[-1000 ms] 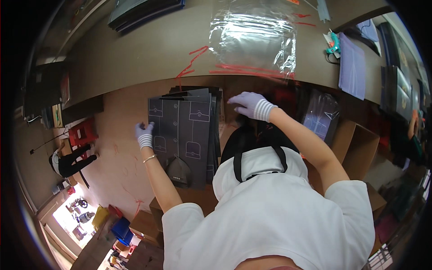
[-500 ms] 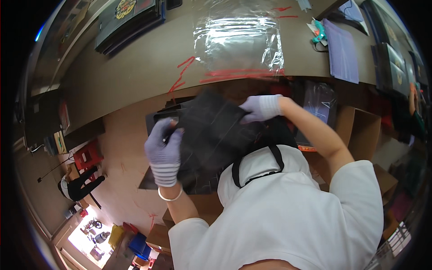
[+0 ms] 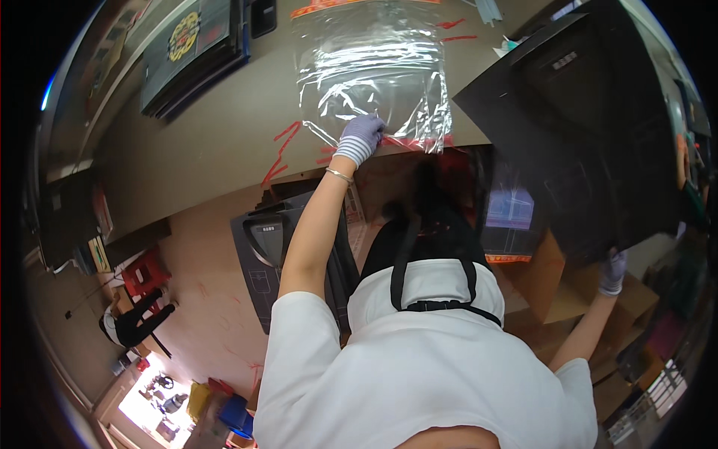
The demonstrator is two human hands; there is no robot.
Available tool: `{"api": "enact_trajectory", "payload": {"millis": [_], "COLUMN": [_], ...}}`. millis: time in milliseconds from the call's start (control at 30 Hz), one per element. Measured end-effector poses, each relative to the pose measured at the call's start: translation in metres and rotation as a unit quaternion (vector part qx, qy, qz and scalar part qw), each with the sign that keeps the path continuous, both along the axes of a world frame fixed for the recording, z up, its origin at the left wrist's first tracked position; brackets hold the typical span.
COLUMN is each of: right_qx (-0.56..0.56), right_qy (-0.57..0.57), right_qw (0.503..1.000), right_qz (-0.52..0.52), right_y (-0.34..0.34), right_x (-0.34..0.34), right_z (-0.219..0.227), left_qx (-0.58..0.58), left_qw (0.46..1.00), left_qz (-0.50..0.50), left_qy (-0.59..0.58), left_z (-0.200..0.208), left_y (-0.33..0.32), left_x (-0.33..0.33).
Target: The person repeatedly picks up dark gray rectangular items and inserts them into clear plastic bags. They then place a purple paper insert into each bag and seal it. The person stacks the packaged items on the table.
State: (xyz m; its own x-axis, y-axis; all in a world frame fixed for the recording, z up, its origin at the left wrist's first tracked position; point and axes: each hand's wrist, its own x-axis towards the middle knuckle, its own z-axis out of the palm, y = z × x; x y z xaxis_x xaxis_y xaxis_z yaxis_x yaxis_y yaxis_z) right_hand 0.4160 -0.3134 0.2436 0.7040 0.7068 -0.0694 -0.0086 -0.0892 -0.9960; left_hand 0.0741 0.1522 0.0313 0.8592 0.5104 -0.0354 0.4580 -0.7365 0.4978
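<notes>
My right hand [image 3: 613, 271], in a pale purple glove with a striped cuff, grips the lower edge of a large flat black panel [image 3: 576, 142]. The panel is raised at the right and covers part of the table there. At the table's near edge, my left hand [image 3: 362, 135], gloved the same way, has its fingers closed at the near edge of a clear plastic bag [image 3: 374, 71]. That bag lies flat and shiny on the table; its far end has an orange strip. The fingertips of my left hand are partly hidden.
More black panels [image 3: 262, 280] stand below the table, left of my legs. Dark folders [image 3: 196, 49] and a phone [image 3: 262, 16] lie at the far left of the table [image 3: 224, 142]. Packaged items [image 3: 512, 217] and cardboard boxes [image 3: 550, 288] sit at the right below it.
My right hand has swung the black panel from in front of me to the right. My left hand has let go of it and moved up to the plastic bag.
</notes>
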Motion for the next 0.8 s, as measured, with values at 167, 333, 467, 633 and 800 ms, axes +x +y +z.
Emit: {"api": "enact_trajectory", "payload": {"millis": [167, 333, 467, 633, 800], "right_qx": [-0.066, -0.137, -0.142, -0.151, -0.168], "right_qy": [0.028, -0.057, -0.200, -0.176, -0.215], "right_qw": [0.997, 0.985, 0.964, 0.969, 0.961], "right_qz": [-0.038, -0.088, -0.102, -0.090, -0.046], "right_y": [0.006, 0.027, 0.035, 0.058, 0.043], "right_x": [-0.018, -0.023, -0.055, -0.075, -0.073], "right_z": [-0.056, -0.075, -0.062, -0.061, -0.066], "left_qx": [-0.167, -0.315, -0.118, 0.045, -0.083], "left_qw": [0.962, 0.890, 0.959, 0.986, 0.936], "left_qz": [0.198, 0.303, 0.253, 0.157, 0.288], "left_qy": [-0.085, -0.129, -0.046, 0.028, -0.187], "left_z": [-0.012, -0.030, 0.019, 0.022, -0.016], "left_y": [-0.007, 0.005, -0.014, -0.055, -0.023], "left_x": [0.066, 0.076, 0.067, 0.029, 0.006]}}
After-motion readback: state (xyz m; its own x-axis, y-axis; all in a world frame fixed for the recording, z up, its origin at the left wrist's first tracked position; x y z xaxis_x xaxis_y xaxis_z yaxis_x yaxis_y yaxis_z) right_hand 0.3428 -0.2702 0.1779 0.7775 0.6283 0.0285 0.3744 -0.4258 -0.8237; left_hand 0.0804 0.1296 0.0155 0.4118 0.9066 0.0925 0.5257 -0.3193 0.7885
